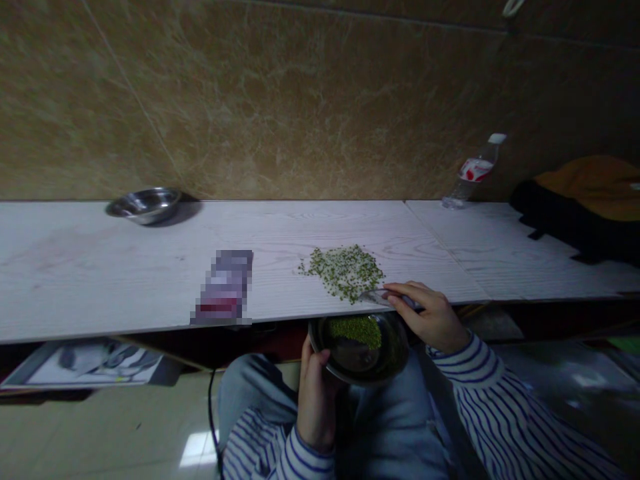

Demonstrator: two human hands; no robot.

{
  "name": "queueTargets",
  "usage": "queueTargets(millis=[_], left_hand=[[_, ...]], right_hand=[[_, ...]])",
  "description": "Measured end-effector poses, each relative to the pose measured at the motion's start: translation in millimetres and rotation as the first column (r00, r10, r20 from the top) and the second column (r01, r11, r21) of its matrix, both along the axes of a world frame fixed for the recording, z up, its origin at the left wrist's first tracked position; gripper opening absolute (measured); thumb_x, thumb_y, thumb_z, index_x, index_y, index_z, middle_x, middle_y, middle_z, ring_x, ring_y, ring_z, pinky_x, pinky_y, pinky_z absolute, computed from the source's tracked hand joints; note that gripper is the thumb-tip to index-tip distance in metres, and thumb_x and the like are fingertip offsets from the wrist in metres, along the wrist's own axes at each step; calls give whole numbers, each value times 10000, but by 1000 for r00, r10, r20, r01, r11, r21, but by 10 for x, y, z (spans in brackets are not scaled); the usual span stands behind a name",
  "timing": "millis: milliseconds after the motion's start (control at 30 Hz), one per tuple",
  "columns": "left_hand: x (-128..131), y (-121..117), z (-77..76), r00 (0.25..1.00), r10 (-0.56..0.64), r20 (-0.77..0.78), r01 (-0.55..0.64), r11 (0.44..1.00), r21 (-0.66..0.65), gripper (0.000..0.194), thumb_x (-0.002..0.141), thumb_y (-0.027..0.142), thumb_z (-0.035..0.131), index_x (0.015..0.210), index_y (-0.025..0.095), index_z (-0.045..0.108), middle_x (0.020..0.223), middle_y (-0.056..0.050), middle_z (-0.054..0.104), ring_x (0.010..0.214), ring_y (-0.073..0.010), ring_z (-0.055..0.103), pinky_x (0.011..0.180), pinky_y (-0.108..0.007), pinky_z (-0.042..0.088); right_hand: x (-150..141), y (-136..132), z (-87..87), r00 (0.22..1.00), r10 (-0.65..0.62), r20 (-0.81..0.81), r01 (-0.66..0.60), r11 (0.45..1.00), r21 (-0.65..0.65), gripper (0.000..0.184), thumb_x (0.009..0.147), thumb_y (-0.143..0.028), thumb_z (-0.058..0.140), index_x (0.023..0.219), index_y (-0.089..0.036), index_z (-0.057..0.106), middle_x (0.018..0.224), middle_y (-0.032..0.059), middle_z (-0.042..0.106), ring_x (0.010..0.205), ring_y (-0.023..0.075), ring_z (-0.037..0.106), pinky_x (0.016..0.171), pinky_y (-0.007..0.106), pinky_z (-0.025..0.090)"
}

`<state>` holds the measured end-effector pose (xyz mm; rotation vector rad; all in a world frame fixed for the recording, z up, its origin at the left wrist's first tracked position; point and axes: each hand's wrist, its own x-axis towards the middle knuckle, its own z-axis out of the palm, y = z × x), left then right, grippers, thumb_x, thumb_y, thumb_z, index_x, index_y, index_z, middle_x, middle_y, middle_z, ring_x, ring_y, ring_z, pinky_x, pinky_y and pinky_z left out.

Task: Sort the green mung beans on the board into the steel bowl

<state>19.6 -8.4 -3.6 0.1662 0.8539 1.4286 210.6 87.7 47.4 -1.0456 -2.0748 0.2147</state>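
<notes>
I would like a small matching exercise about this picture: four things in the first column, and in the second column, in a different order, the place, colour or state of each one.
Column one
1. Left hand
2. Right hand
3. Bottle
4. Pile of grains

Column two
A. Green and white, spread on the table
B. Holding a metal bowl by its side
C. Near the wall, with a white cap
D. Holding a shiny tool

Right pairs: 1-B, 2-D, 3-C, 4-A

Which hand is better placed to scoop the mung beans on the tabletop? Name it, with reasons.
Probably the right hand: it holds a metal spoon at the mung bean pile, while the left hand grips the steel bowl.
</notes>
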Motion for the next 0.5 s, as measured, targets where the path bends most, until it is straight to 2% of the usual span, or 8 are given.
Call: queueTargets(millis=[233,500], left_hand=[[-7,4,-5,1000,4,-7,-4,1000,-15,464,837,256,535,1299,250,492,1281,-62,604,1154,-258,548,844,-340,496],[-20,-2,1,1000,10,-4,-10,999,-38,534,835,262,538,1358,275,434,1289,-60,596,1160,-254,545,830,-337,501]], right_hand=[[-49,1,-25,1000,15,26,-14,1000,-28,222,880,-200,571,1083,-215,659,910,47,720,838,176,655,775,320,522],[-110,261,-13,997,-72,37,74,996,-49,230,884,-241,545,1073,-224,675,943,49,727,874,194,669,815,347,536]])
